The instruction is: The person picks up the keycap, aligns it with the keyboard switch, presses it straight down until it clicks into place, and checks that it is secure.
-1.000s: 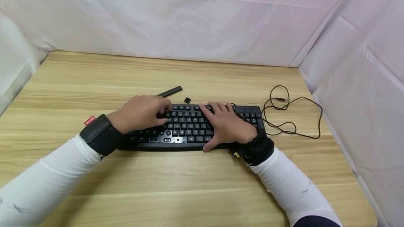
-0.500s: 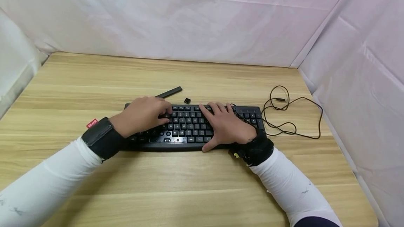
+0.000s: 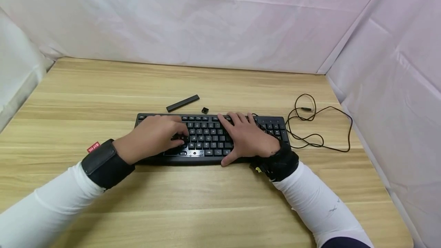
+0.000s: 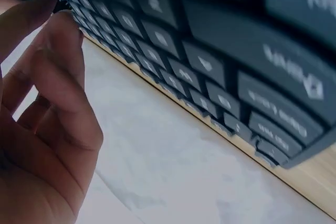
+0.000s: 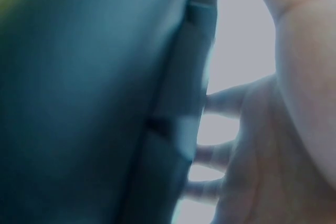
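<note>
A black keyboard [image 3: 217, 161] lies flat on the wooden table, several of its front-row keycaps gone near the middle. My left hand [image 3: 158, 135] is over its left half, thumb and index finger bent together around a small dark keycap [image 4: 63, 6]. Most of that keycap is hidden by the fingertips. My right hand [image 3: 249, 137] rests spread across the keyboard's right part, the thumb on the front edge and the other fingers reaching the back edge. Behind the keyboard lie a long black space bar [image 3: 182, 103] and a loose square keycap [image 3: 204, 110].
The keyboard's thin cable [image 3: 349, 133] is looped on the table [image 3: 193, 209] to the right, with its plug [image 3: 306, 109] inside the loops. White cloth [image 3: 193, 22] stands behind the table and along its sides.
My left hand has come down toward the front rows of the keyboard, uncovering its back left corner and the whole space bar. My right hand stays in place.
</note>
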A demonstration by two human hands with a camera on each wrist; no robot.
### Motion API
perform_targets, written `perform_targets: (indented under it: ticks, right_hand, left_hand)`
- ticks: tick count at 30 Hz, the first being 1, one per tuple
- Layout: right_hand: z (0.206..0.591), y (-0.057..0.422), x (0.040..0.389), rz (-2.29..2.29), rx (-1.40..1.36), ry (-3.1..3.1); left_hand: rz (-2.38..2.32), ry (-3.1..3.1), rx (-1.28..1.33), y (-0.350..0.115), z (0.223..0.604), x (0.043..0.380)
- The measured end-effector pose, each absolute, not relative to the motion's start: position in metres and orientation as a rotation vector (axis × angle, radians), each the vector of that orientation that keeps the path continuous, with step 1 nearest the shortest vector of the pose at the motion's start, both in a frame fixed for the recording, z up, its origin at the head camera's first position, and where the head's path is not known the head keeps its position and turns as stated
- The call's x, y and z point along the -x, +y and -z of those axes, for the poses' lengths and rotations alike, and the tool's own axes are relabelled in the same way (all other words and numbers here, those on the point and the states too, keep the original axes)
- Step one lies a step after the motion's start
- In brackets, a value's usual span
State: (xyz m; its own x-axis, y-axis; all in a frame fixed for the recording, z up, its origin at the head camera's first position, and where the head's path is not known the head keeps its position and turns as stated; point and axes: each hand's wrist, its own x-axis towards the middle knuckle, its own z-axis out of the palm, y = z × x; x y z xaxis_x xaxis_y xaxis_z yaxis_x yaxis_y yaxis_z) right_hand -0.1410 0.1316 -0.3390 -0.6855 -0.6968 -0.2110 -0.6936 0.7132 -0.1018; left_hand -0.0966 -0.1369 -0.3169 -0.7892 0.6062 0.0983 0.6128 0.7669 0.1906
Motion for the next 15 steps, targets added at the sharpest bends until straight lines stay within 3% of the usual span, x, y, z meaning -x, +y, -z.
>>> perform_targets:
  ticks: [15]
  right_hand:
    - [0.3381, 0.1318, 0.1417, 0.021, 1.126, 2.69]
  left_hand:
    - [0.281, -2.913, 1.04, -0.1316, 0.3244, 0.0871]
